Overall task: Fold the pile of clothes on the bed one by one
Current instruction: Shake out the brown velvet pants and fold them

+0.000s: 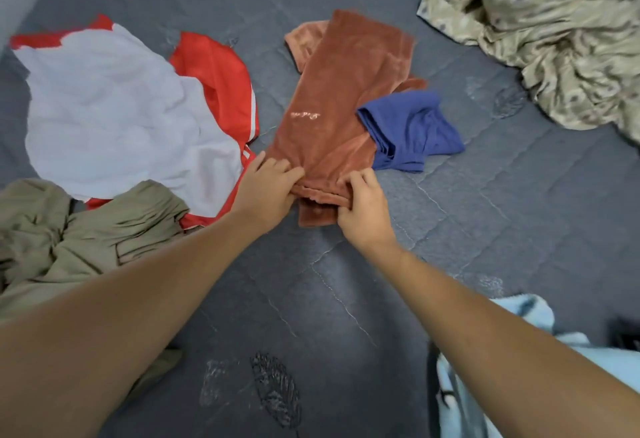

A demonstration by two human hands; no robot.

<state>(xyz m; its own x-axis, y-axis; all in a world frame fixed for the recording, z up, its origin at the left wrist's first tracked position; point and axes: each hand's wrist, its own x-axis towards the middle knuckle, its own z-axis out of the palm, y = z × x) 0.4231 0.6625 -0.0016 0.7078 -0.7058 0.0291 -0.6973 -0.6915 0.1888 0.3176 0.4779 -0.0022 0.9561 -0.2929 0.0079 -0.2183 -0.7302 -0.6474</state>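
Grey quilted bed (346, 316) with clothes all over it. Both hands are bunched on the near end of a rust-brown velvety garment (339, 91) in the middle, left hand (268, 191) and right hand (362, 207) each gripping the hem. Blue piece (412, 129) lies beside it, a white and red shirt (114, 108) off to the left.

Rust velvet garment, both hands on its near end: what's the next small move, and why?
Probably lift the near end and fold it away over the rust velvet garment. The left hand and right hand both pinch that end, and the garment already lies long and narrow on the bed.
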